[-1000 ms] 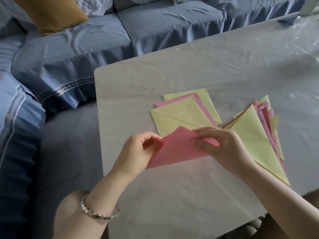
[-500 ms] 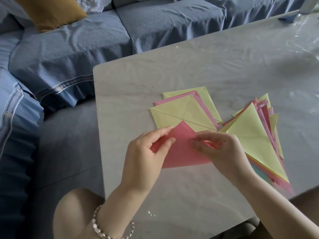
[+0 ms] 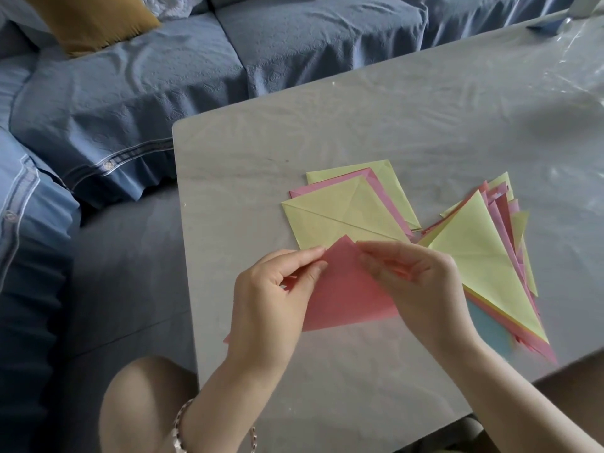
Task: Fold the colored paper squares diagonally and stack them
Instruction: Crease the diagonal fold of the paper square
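Observation:
A pink paper (image 3: 346, 289), folded into a triangle with its tip pointing away from me, is held just above the table. My left hand (image 3: 271, 302) pinches its left edge near the tip between thumb and fingers. My right hand (image 3: 415, 289) pinches the right edge close to the tip. Behind it lie unfolded squares (image 3: 346, 207), yellow on top with pink and yellow beneath. To the right a fanned stack of folded triangles (image 3: 480, 256) has a yellow one on top, with pink and blue showing below.
The grey table (image 3: 359, 132) has its left edge near a blue sofa (image 3: 163, 76) with a mustard cushion (image 3: 91, 21). My knee (image 3: 143, 410) shows at the table's near left corner. A shiny plastic sheet (image 3: 575, 70) lies at the far right.
My left hand slid from the pink paper's left corner up toward the tip. The right hand stayed near the tip. The paper tilted more upright.

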A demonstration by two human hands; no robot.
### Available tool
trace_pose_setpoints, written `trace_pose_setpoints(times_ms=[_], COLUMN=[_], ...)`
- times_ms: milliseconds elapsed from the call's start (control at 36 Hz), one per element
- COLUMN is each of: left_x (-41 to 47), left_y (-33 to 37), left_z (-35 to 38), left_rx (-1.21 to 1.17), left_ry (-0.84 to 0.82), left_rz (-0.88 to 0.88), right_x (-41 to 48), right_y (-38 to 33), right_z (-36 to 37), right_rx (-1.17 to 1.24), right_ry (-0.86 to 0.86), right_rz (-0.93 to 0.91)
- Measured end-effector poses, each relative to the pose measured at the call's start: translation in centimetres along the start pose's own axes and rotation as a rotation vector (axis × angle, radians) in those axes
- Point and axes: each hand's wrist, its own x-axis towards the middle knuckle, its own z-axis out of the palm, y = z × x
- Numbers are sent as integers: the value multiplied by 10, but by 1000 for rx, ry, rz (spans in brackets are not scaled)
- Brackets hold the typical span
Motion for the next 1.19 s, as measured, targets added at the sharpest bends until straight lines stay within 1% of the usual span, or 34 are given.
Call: trace_pose_setpoints(times_ms=[250,556,889,972,1028,1083,1139,1194], left_x=[2,3,2,2,3,7,12,18], left_y=[3,3,4,4,3,3,3,2], left_z=[-1,-3,-2,-2,-1,-1,-2,-4], left_rx=[43,76,51,67,91,104,104,115], left_ry=[-36,-42,-58,-56,-61,-104,-183,-297], left_rz=[0,0,-17,-38,-72,-120,-157,-188], right_x=[-3,-3,-3,-2,0,4,8,13], right_y=[1,-2,-1,-1,0,0,-1,-4], right_z=[0,3,1,0,-3,-6,-8,-10], right_rx=[4,77,82,47,-26,-145,-283,-401], right_ry=[-40,-12,-22,-37,-79,-181,-323,-427], right_rz=[57,138,161,159,138,92,38,-36])
